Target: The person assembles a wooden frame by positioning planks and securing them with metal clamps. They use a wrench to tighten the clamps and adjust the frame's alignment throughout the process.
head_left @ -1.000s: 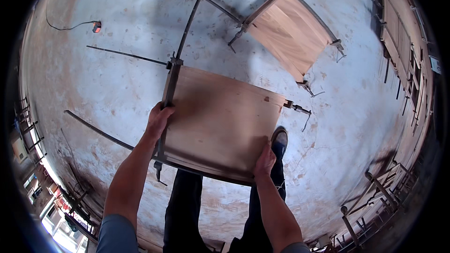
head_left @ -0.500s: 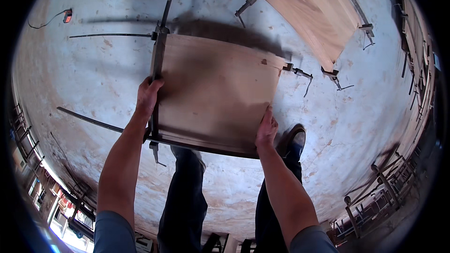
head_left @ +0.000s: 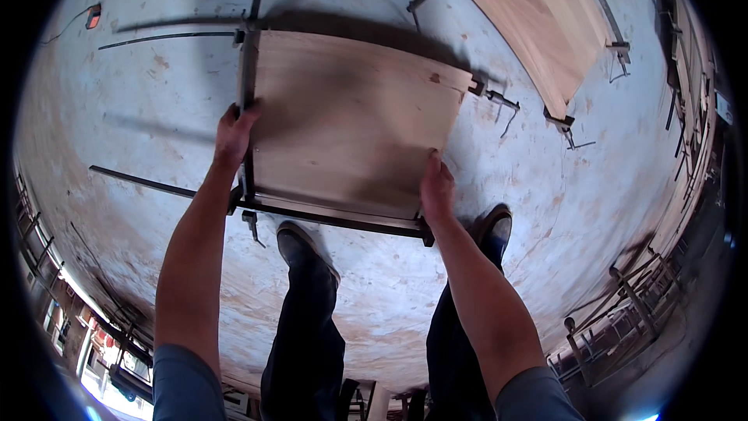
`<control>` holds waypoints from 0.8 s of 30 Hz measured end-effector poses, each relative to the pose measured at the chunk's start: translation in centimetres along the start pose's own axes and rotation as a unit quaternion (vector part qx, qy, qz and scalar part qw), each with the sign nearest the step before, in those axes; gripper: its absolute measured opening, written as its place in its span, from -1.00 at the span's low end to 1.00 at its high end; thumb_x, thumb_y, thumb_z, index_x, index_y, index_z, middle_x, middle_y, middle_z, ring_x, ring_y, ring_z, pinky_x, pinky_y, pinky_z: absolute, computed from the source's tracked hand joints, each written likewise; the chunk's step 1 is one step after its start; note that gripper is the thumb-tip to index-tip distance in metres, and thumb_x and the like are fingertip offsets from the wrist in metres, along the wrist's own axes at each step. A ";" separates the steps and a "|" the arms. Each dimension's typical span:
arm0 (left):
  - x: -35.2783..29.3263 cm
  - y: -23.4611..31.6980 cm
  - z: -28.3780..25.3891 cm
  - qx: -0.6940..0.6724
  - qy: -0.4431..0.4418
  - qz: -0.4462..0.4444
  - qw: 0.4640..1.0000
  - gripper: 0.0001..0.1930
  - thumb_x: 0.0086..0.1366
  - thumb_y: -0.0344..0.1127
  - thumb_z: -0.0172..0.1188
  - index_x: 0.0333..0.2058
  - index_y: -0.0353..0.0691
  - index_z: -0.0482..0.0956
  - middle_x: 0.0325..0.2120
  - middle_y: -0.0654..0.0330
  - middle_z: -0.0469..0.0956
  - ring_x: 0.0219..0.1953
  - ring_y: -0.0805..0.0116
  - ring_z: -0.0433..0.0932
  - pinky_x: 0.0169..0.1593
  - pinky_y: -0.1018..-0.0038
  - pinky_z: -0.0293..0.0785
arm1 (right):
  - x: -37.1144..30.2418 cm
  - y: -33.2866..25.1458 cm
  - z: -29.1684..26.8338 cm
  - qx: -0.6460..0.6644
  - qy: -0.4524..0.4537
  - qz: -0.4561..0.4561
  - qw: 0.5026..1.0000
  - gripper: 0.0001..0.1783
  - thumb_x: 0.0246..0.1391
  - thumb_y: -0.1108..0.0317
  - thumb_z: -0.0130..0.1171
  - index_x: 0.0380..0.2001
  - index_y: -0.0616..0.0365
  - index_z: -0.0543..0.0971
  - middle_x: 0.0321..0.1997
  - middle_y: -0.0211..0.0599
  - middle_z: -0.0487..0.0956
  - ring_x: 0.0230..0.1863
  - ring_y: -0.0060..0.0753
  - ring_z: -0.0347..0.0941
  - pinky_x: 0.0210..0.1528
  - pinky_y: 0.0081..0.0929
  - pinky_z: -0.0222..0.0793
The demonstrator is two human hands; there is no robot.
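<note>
I hold a flat, pale wooden panel [head_left: 351,125] between both hands, with steel bar clamps fixed around its edges. My left hand [head_left: 234,136] is closed round the left edge, its thumb over the dark clamp bar [head_left: 248,70] that runs along that side. At the lower right edge my right hand [head_left: 436,187] grips the panel; some of its fingers are hidden beneath. Another bar [head_left: 327,217] follows the near edge. A clamp screw with a bent handle [head_left: 502,99] sticks out from the upper right corner, and a second screw [head_left: 251,226] hangs near the lower left corner.
A second clamped wooden panel [head_left: 545,31] lies at the far right on the worn, pale floor [head_left: 545,187]. A small orange-and-black device [head_left: 93,17] with a cord lies far left. Both my shoes are just nearer than the held panel. Metal racks [head_left: 623,312] stand at right.
The panel with its clamps has shifted away from me and slightly left, both hands still on it. More of my left shoe shows below its near edge.
</note>
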State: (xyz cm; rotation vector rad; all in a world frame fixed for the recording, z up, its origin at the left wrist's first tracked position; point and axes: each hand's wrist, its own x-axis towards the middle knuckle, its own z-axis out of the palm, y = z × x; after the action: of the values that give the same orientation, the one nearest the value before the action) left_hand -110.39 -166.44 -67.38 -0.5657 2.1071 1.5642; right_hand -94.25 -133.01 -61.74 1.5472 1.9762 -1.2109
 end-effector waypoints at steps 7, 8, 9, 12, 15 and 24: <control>0.0 1.4 -0.4 0.189 -0.028 -0.071 0.979 -0.24 0.11 0.29 0.18 -0.05 -0.39 0.53 -0.34 0.03 0.60 -0.23 0.19 0.55 -0.09 0.33 0.42 | 0.7 0.4 -0.3 -0.087 -0.042 -0.052 0.994 -0.30 0.25 -0.19 -0.19 -0.04 0.30 0.54 -0.05 0.29 0.53 0.11 0.27 0.39 0.14 -0.02 0.28; -0.4 1.8 -0.6 0.210 -0.031 -0.064 0.975 -0.23 0.12 0.28 0.18 -0.01 -0.39 0.50 -0.28 -0.02 0.59 -0.16 0.12 0.54 -0.04 0.30 0.41 | 0.8 0.6 -0.2 -0.088 -0.041 -0.068 0.993 -0.30 0.23 -0.19 -0.16 -0.04 0.31 0.53 -0.06 0.30 0.53 0.10 0.29 0.39 0.14 -0.01 0.28; -0.7 2.3 -0.9 0.234 -0.038 -0.056 0.970 -0.22 0.13 0.28 0.17 0.03 -0.39 0.47 -0.22 -0.08 0.59 -0.09 0.06 0.54 0.01 0.26 0.40 | 0.7 0.9 -0.1 -0.086 -0.038 -0.081 0.992 -0.30 0.21 -0.19 -0.12 -0.04 0.32 0.52 -0.07 0.32 0.53 0.10 0.31 0.38 0.14 0.00 0.28; -3.6 2.0 -2.4 0.396 0.022 -0.015 0.918 -0.18 0.20 0.18 0.15 0.23 -0.38 0.25 0.05 -0.24 0.45 0.14 -0.11 0.42 0.20 0.16 0.30 | -0.9 0.3 -1.1 -0.177 -0.050 -0.079 0.980 -0.31 0.16 -0.17 -0.02 -0.03 0.33 0.50 -0.07 0.34 0.52 0.09 0.35 0.38 0.13 0.01 0.28; -10.5 2.6 -4.5 0.379 -0.048 -0.033 0.924 -0.18 0.22 0.08 0.18 0.27 -0.40 0.17 0.07 -0.24 0.44 0.15 -0.10 0.41 0.21 0.16 0.30 | -2.5 3.4 -5.8 -0.293 -0.154 -0.139 0.933 -0.34 0.13 -0.14 0.04 -0.05 0.32 0.50 -0.06 0.31 0.53 0.08 0.33 0.39 0.13 0.03 0.28; -44.6 13.2 -7.9 0.259 -0.327 -0.279 0.865 -0.29 0.21 -0.06 0.17 0.24 -0.35 0.25 0.13 -0.25 0.36 0.19 -0.17 0.35 0.23 0.13 0.28 | -23.4 7.5 -26.9 -0.370 -0.178 -0.130 0.902 -0.46 0.10 -0.05 0.14 -0.10 0.24 0.57 -0.03 0.10 0.54 0.09 0.19 0.39 0.14 -0.01 0.34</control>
State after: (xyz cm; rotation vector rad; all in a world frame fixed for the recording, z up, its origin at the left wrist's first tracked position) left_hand -82.57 -167.93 -29.31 -0.3315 1.5325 0.6708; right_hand -73.47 -125.82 -32.69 0.6514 2.0652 -0.6180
